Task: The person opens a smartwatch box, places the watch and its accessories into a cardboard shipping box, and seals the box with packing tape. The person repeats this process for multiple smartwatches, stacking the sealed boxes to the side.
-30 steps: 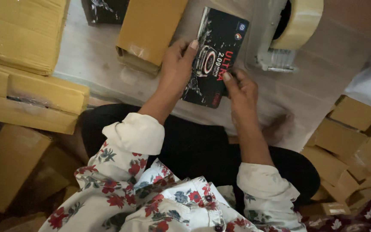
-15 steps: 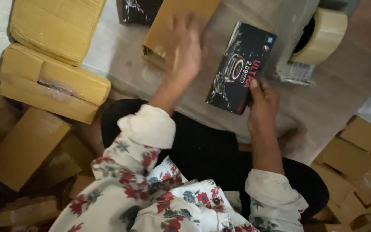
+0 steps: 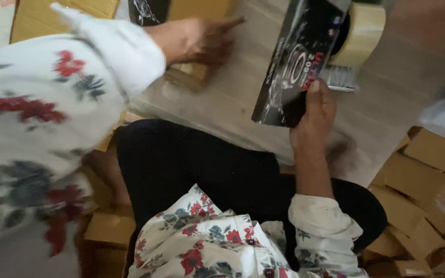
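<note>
At nine o'clock a floral-print sleeve (image 3: pixel 52 98) fills the view, blurred and close to the camera. From it the left hand (image 3: pixel 202 44) reaches toward eleven o'clock and lies flat, fingers stretched out, on a small brown cardboard box (image 3: pixel 194 69) resting on the pale wooden surface (image 3: pixel 222 103); it grips nothing that can be seen. More tan cardboard boxes (image 3: pixel 63 10) sit at the ten o'clock corner. At one o'clock the right hand (image 3: pixel 312 116) pinches the lower corner of a flat black glossy printed carton (image 3: pixel 297 62), thumb on the face, fingers hidden behind, holding it tilted above the surface. The carton looks light and stiff, with a slick finish that could slip; a hold across both long edges would likely be steadier than one corner. Just behind its top edge sits a roll of tan packing tape (image 3: pixel 361 33). A heap of small brown boxes (image 3: pixel 428 175) lies at four o'clock.
</note>
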